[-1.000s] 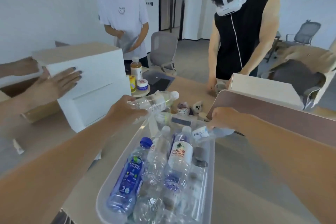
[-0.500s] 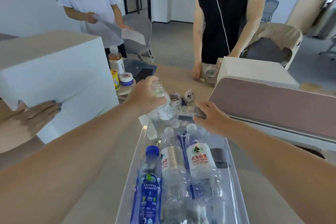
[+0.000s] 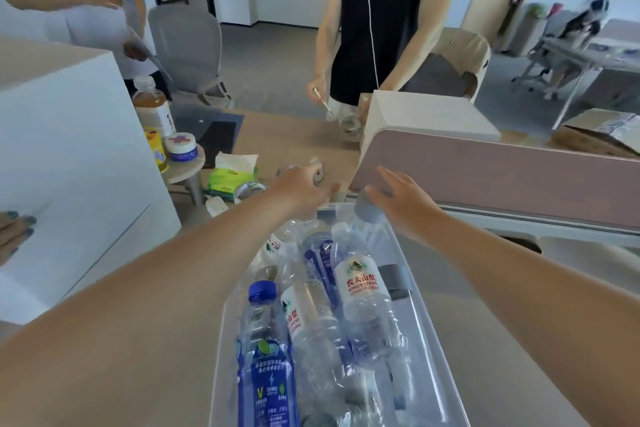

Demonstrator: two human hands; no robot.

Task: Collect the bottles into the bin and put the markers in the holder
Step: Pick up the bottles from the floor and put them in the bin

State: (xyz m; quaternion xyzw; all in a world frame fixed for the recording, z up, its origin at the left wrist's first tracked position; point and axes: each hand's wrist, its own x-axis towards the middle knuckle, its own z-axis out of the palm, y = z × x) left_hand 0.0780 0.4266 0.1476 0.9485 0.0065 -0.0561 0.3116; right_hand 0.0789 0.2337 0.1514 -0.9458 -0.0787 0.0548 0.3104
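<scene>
A clear plastic bin point(image 3: 219, 350) in front of me holds several water bottles lying down, among them a blue-labelled one point(image 3: 266, 357) and a white-labelled one point(image 3: 360, 291). A further clear bottle point(image 3: 275, 243) lies at the bin's far left, beside my left forearm. My left hand point(image 3: 304, 185) hovers just past the bin's far rim with nothing visible in it. My right hand point(image 3: 403, 199) has its fingers spread at the far right corner, the thumb against a grey cap point(image 3: 370, 210). No marker or holder can be made out.
A large white box point(image 3: 69, 156) stands on the left with another person's hand point(image 3: 14, 229) on it. A pink-grey panel point(image 3: 485, 170) and a beige box point(image 3: 426, 114) are on the right. Beyond the bin lie a tissue pack point(image 3: 232, 178), a tape roll point(image 3: 249, 189), a jar point(image 3: 180, 147) and a tea bottle point(image 3: 152, 107). Two people stand opposite.
My left hand carried a clear bottle over the bin, tipped it in and let it go, then moved past the far rim. My right hand opened at the bin's far corner.
</scene>
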